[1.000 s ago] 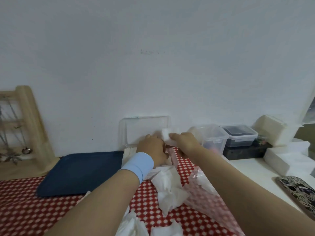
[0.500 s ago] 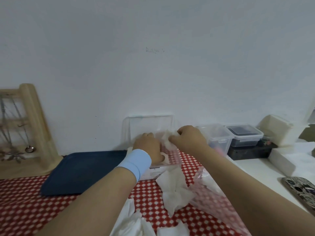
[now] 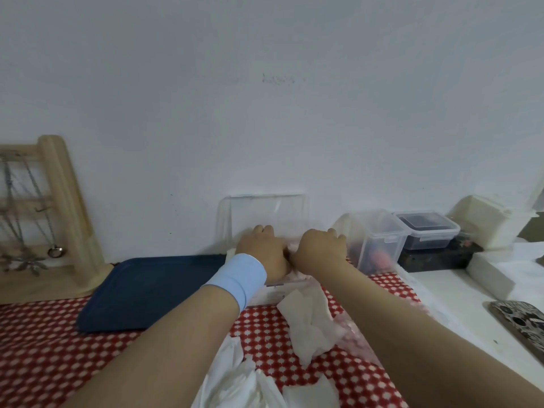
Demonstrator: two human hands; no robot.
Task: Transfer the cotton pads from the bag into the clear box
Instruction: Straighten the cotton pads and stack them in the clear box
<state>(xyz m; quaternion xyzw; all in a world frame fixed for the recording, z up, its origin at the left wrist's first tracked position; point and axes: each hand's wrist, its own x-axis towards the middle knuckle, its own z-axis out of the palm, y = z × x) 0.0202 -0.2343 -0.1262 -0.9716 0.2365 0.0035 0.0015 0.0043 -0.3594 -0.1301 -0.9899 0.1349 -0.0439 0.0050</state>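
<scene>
The clear box (image 3: 272, 293) stands on the red dotted cloth against the wall, its lid (image 3: 265, 212) raised upright behind it. My left hand (image 3: 262, 250), with a light blue wristband, and my right hand (image 3: 319, 251) sit side by side low inside the box, fingers bent down and hidden. A sliver of white pad shows between them. The thin plastic bag (image 3: 354, 334) lies under my right forearm. Loose cotton pads (image 3: 309, 322) lie on the cloth in front of the box, and more white pads (image 3: 244, 384) sit at the bottom edge.
A dark blue tray (image 3: 147, 290) lies left of the box. A wooden jewellery stand (image 3: 59, 213) is at far left. Two lidded clear containers (image 3: 379, 237) and white boxes (image 3: 488, 225) stand to the right. A patterned phone (image 3: 521, 322) lies on the white counter.
My right hand carried a white pad down into the box, and the pad is now out of sight. Both hands have sunk lower into the box, close together.
</scene>
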